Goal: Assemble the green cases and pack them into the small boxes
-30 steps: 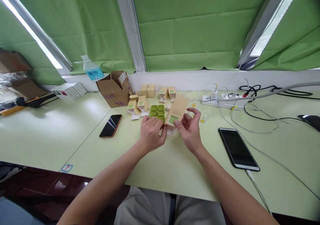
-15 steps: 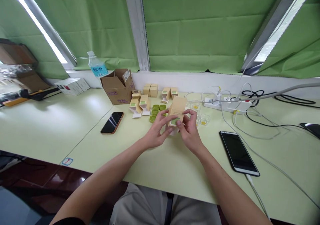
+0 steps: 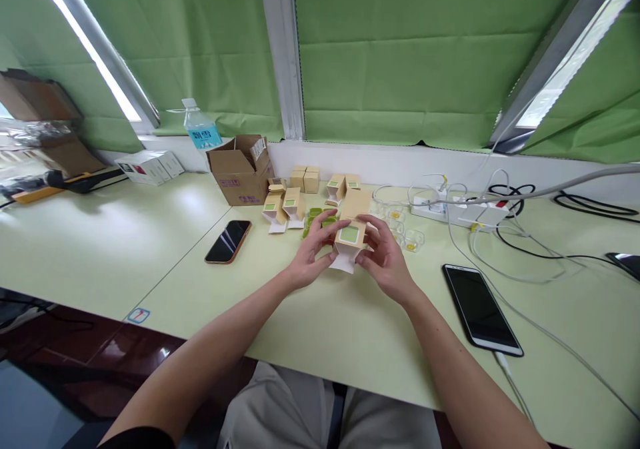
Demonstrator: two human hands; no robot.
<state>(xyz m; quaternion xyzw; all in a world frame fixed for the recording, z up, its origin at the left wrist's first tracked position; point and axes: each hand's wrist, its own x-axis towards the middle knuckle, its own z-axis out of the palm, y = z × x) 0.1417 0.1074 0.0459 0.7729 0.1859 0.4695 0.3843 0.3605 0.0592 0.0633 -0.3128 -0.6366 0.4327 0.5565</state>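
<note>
We look over a bench (image 3: 320, 329) with a pale, smooth top, and behind it green curtains (image 3: 415, 62) hang across the windows. Toward the back we see a brown cardboard box (image 3: 243, 186) with its top flaps raised, and past its left side a bottle (image 3: 202, 129) with a blue label. White boxes (image 3: 150, 167) lie farther left. On our right a white power strip (image 3: 459, 210) runs along the back among loose cables, and in front of it lies a large phone (image 3: 481, 309), dark-screened, with a white cable at its near end.

Our two hands meet near the middle. The left hand (image 3: 314, 252) has its grip closed on the left side of a small tan carton (image 3: 350, 236), finger along the top edge and thumb low at the corner. The right hand (image 3: 384, 257) has its grip closed on the right side, thumb near the lower edge. The carton sits between them with a green square facing us, a white flap hanging below and a tan panel reaching up behind. We cannot tell whether its underside touches the bench.

A smaller phone (image 3: 228, 241) in an orange-brown case lies well to the left. Between it and our hands stand two similar open cartons (image 3: 294, 204), with more tan boxes (image 3: 305, 179) behind. Smallest of all, we find green cups (image 3: 315, 213) partly hidden by the left fingers, and clear containers (image 3: 413, 240) with yellow marks just beyond the right hand.
</note>
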